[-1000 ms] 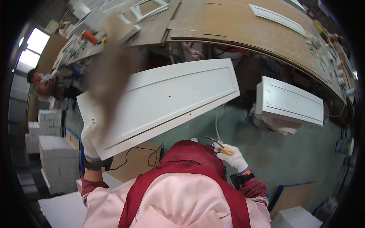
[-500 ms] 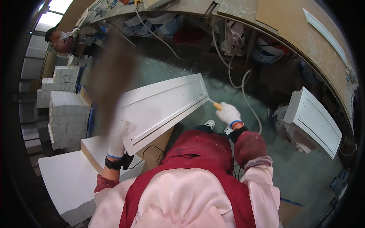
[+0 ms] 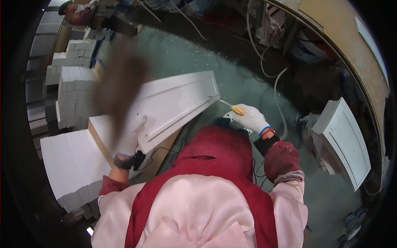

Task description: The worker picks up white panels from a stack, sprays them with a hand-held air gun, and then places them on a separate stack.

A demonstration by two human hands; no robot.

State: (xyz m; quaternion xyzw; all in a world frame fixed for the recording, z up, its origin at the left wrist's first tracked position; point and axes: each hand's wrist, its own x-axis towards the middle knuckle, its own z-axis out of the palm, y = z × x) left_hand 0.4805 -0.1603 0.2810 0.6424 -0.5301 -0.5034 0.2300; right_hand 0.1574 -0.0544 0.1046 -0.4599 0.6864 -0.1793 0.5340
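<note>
A white framed door panel slants in front of me, its far right end raised. My left hand, in a white glove, grips the panel's near left end, with the thumb over its face; a dark blur hides the other fingers. In my gloved right hand is a yellow-handled tool, my fingers closed round the handle. Its thin metal blade reaches the panel's right end, near the recessed edge. The exact shape of the blade tip is too small to tell.
Stacked white boards stand at my left, taller stacks behind. Another white panel leans at the right. A pale hose hangs from the workbench. At far left is another person. A brown blur covers part of the view.
The view has shifted, so the bench and the other person sit higher. The tool has moved slightly left, its blade now over the panel's right end. My left hand keeps its grip.
</note>
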